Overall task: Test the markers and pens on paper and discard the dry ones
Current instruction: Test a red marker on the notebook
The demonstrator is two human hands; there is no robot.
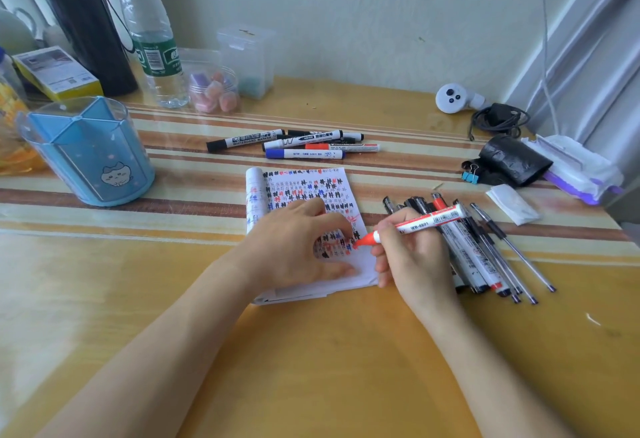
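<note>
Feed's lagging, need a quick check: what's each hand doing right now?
Left hand: open, resting on the notepad.
Right hand: gripping the red marker, tip on the notepad.

Your red marker (420, 224) is uncapped, with a white barrel, and slants with its tip touching the lower right of the paper (304, 188). The paper is a folded-back pad lying flat, covered in rows of black, red and blue test marks. A cluster of capped markers (294, 145) lies beyond the pad. A heap of pens and markers (485, 257) sits just right of it.
</note>
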